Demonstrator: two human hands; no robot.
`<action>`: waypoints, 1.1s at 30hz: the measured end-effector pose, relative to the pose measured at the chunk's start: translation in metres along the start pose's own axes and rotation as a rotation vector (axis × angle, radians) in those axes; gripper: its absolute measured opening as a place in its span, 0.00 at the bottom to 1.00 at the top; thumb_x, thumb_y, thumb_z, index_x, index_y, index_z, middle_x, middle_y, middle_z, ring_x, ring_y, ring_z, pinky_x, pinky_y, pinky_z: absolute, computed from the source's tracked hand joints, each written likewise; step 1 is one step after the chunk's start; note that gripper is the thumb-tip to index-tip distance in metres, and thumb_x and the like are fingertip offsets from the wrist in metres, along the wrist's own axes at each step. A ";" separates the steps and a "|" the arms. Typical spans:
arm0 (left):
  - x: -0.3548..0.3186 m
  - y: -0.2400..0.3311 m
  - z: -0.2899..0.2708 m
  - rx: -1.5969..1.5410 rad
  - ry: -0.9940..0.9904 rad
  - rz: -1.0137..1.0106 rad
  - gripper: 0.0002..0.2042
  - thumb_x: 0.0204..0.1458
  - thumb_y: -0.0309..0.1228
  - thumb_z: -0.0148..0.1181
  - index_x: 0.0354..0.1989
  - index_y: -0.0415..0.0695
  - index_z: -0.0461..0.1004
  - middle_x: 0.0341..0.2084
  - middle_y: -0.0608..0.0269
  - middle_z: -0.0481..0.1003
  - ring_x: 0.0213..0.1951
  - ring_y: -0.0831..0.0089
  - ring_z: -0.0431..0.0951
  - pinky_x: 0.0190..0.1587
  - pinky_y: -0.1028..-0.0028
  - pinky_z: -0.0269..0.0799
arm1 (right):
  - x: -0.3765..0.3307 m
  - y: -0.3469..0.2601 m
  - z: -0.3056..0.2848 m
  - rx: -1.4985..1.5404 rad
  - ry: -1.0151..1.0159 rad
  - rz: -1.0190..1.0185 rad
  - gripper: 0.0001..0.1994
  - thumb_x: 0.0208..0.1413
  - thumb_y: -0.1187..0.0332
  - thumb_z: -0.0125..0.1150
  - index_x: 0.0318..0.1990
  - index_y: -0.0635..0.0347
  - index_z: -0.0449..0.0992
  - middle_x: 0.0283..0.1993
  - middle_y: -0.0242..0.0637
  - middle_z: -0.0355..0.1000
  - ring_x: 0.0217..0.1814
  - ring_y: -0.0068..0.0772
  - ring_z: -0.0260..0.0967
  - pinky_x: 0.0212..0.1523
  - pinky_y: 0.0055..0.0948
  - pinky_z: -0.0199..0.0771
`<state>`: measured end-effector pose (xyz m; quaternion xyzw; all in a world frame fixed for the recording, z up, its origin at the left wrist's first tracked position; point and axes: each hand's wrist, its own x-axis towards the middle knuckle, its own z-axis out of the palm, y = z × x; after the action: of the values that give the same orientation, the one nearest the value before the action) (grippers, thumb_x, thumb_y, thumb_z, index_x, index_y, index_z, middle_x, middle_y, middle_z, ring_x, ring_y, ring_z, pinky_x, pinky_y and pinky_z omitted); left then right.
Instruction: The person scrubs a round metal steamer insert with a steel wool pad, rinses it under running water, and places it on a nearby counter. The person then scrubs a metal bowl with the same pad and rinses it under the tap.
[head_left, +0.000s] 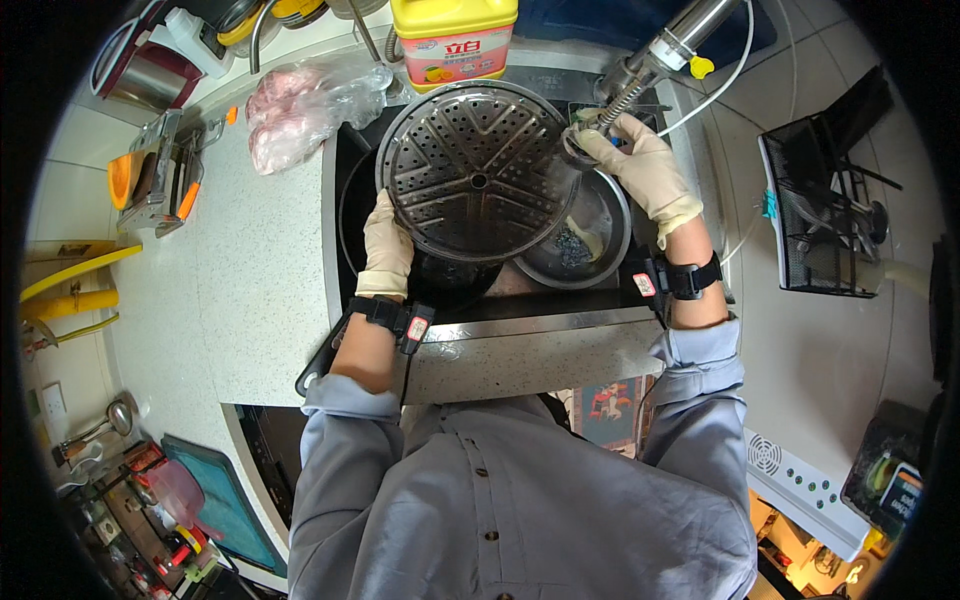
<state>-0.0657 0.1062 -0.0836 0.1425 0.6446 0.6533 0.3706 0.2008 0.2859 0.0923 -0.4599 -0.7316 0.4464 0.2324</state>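
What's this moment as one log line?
left hand: holds steamer tray; right hand: holds faucet; tray: over sink; bowl: in sink

Large printed characters on pink label (455, 55) of yellow jug (455, 15), by rear edge of tabletop (260, 250). Red-and-white printed tags (417, 327) at both wrists, nearer front edge. Pale lettering on dark panel (903, 492), beyond right edge.

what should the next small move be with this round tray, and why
Probably ease the tap head left toward the tray's middle, keeping the tray steady. The left hand grips the tray's lower-left rim, while the right hand has the tap head at its right edge, so the centre and left holes seem out of its reach.
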 end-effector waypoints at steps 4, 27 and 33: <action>0.004 0.010 -0.002 -0.473 -0.009 -0.029 0.19 0.65 0.41 0.45 0.44 0.36 0.75 0.39 0.61 0.78 0.36 0.74 0.76 0.41 0.74 0.73 | -0.012 0.034 0.003 0.135 -0.040 0.027 0.42 0.46 0.57 0.73 0.66 0.62 0.57 0.60 0.52 0.63 0.48 0.29 0.71 0.48 0.24 0.72; -0.030 0.043 -0.010 -0.586 -0.128 -0.405 0.14 0.59 0.34 0.53 0.49 0.39 0.72 0.44 0.53 0.75 0.46 0.58 0.75 0.51 0.61 0.71 | -0.013 0.131 0.053 0.854 -0.435 0.375 0.24 0.53 0.84 0.49 0.60 0.69 0.64 0.64 0.42 0.61 0.65 0.37 0.61 0.65 0.28 0.59; -0.033 0.033 -0.011 -0.609 -0.368 -0.485 0.16 0.57 0.20 0.48 0.54 0.37 0.68 0.50 0.51 0.73 0.50 0.59 0.74 0.56 0.60 0.70 | -0.025 0.073 0.030 0.330 -0.133 0.117 0.40 0.43 0.83 0.63 0.67 0.57 0.54 0.67 0.46 0.56 0.66 0.40 0.59 0.60 0.31 0.64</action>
<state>-0.0606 0.0794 -0.0441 -0.0150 0.3601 0.6714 0.6476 0.2245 0.2639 0.0159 -0.4268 -0.6341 0.6025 0.2297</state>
